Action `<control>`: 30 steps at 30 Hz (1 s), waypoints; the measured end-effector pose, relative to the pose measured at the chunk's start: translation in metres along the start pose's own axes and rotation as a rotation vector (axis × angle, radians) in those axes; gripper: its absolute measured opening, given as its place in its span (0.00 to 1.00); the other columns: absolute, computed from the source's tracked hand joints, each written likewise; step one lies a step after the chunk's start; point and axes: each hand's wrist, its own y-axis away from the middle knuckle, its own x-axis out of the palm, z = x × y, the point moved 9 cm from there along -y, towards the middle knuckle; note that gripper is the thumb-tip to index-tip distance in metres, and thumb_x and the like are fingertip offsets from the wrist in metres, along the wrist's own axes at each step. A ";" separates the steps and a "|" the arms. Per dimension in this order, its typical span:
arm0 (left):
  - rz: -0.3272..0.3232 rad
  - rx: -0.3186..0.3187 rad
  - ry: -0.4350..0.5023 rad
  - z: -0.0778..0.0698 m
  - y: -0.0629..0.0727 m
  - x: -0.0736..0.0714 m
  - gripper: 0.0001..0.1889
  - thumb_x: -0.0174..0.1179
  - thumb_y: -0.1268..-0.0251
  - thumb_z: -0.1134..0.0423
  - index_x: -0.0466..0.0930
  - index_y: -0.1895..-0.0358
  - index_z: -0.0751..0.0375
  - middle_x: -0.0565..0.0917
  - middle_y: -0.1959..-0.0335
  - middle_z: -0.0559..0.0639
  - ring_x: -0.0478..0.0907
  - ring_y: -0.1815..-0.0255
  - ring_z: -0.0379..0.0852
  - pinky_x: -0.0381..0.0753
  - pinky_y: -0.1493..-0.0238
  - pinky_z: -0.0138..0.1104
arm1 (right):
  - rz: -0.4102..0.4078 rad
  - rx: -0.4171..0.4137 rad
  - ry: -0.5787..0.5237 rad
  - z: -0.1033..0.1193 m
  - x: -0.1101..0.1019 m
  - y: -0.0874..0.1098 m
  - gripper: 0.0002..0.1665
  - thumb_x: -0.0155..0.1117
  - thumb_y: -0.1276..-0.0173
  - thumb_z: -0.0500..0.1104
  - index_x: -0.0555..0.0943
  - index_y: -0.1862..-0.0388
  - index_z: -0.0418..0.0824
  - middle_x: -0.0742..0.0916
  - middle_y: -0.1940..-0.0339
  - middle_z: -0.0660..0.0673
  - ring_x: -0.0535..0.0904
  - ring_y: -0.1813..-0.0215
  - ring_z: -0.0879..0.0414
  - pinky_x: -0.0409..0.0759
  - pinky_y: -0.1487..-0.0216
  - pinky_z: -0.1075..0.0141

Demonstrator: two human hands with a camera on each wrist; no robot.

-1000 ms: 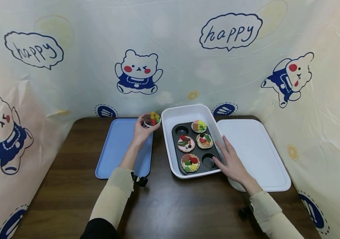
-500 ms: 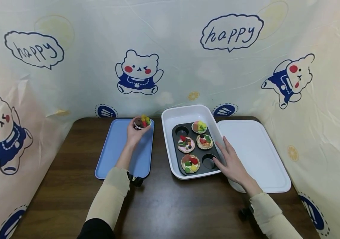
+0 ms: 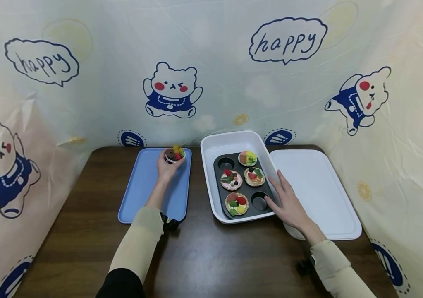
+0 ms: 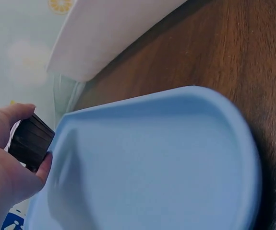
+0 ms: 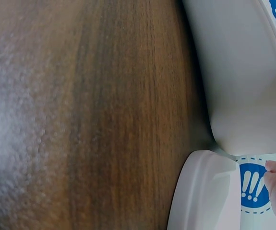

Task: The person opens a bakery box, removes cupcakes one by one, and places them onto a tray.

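Holds the cup (image 3: 174, 155), pinched between thumb and fingers of the left hand (image 3: 165, 169), over the far end of the blue tray (image 3: 140, 186); cannot tell whether touching it. Has come leftward within the last second from the gap beside the bin (image 3: 212, 178), then hardly shifted. Suggests a carry all but done, with letting go not yet reached. Leaves four cakes (image 3: 237, 203) in the tin (image 3: 247, 191) inside the bin, with two hollows (image 3: 259, 200) bare. Rests the right hand (image 3: 287, 203) at the bin's right rim, fingers spread, grasping nothing. Just right of that, shows the white tray (image 3: 315, 186). Reveals the cup's dark, ridged side only from the left wrist; its colourful top and the cakes, only from the head.
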 end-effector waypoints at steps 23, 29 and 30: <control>-0.036 0.130 -0.172 0.008 -0.004 0.010 0.34 0.80 0.38 0.67 0.78 0.30 0.69 0.82 0.33 0.71 0.76 0.28 0.66 0.70 0.19 0.52 | 0.000 -0.008 -0.026 0.002 -0.001 -0.001 0.45 0.67 0.21 0.52 0.64 0.11 0.41 0.52 0.06 0.31 0.55 0.10 0.26 0.65 0.19 0.25; -0.075 0.130 -0.222 0.007 -0.003 0.009 0.32 0.82 0.38 0.61 0.81 0.32 0.65 0.81 0.33 0.68 0.73 0.27 0.65 0.68 0.20 0.53 | 0.010 0.005 -0.019 0.001 0.000 -0.001 0.45 0.66 0.20 0.53 0.64 0.11 0.41 0.51 0.06 0.32 0.55 0.10 0.26 0.65 0.19 0.25; -0.084 0.125 -0.224 0.007 -0.003 0.008 0.33 0.82 0.38 0.60 0.81 0.31 0.64 0.81 0.32 0.68 0.72 0.26 0.64 0.67 0.19 0.53 | 0.008 0.005 -0.020 0.001 0.000 -0.001 0.45 0.66 0.20 0.53 0.64 0.11 0.41 0.51 0.06 0.32 0.55 0.10 0.26 0.65 0.19 0.25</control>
